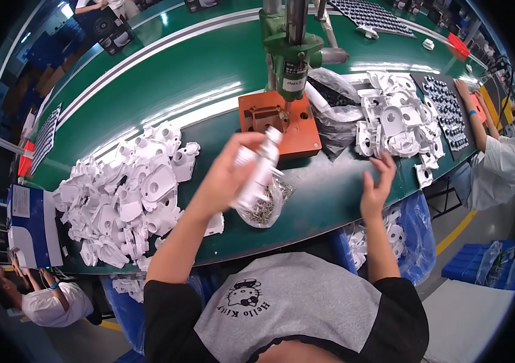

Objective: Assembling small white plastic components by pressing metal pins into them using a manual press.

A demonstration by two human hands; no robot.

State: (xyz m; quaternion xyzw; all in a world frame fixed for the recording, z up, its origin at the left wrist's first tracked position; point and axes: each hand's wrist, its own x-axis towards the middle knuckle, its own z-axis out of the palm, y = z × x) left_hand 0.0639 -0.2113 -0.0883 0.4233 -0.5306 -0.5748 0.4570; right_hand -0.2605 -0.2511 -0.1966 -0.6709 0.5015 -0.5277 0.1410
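My left hand [226, 180] grips a white plastic part [262, 166], smeared by motion, above the bench in front of the orange fixture block [304, 136]. Over that block stands a green bench press [293, 57] with its spindle pointing down. My right hand [379, 184] is empty, its fingers apart, just short of a heap of white plastic parts [398, 118] on the right. Below the held part lies a clear plastic bag of small metal screws [261, 210]. A larger heap of similar white parts [127, 202] covers the bench to the left.
Beside the press lies a crumpled clear plastic bag [333, 112]. Blue lined bins [421, 242] with white parts stand below the bench edge. A tray of small dark parts [448, 112] sits far right, near a co-worker [499, 151]. Another person [57, 299] is at lower left.
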